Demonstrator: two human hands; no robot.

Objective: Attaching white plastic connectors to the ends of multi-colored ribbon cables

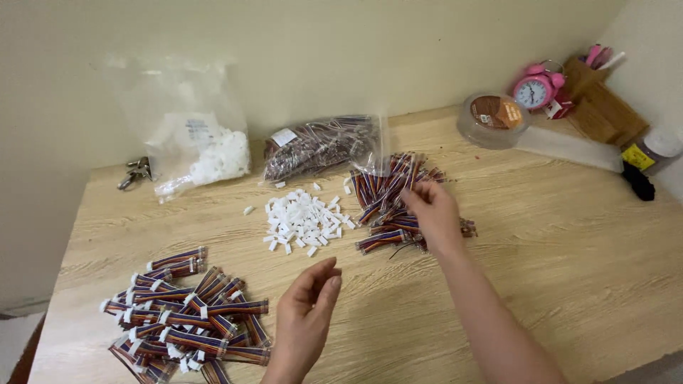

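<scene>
Bag (316, 146) held wire bundles; second bag (192, 135) white plugs. Your right grip (430, 210) pinched loose wires (388, 206); left grip (306, 313) hovered open above counter (569, 235).

I count two of my hands, my left hand (304, 313) and my right hand (432, 212). I see two heaps of striped wire bundles: the capped heap (186, 316) and the uncapped heap (395, 206), each too dense to count piece by piece. One loose pile of white connectors (302, 222), far too many to number. Two clear bags: the connector bag (199, 139) and the wire bag (320, 146). One pink alarm clock (535, 89). One bunch of keys (135, 172).
</scene>
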